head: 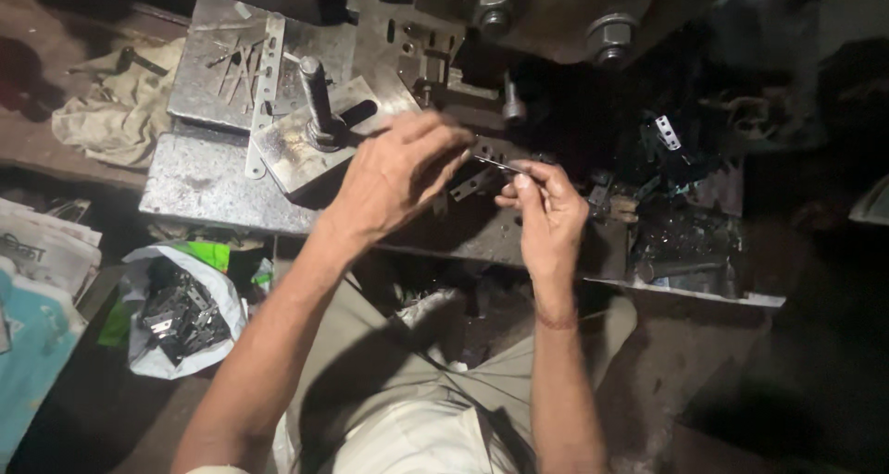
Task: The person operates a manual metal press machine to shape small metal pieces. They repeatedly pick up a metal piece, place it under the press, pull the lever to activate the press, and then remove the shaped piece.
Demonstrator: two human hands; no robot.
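Thin metal strip (493, 164) is pinched at its end by the right hand (548, 217), thumb + fingertips closed on it, just over the steel surface (199, 182). Left hand (394, 176) hovers right beside the strip, fingers curled half open, can't tell if it's touching. Bolt post (317, 99) stands left of the strip, rag (116, 104) further left, bag of metal bits (181, 312) below-left on the floor.

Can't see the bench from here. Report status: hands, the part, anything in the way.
Left hand and right hand together over press bed. Right fingers pinch thin metal strip. Upright bolt close beside left hand.
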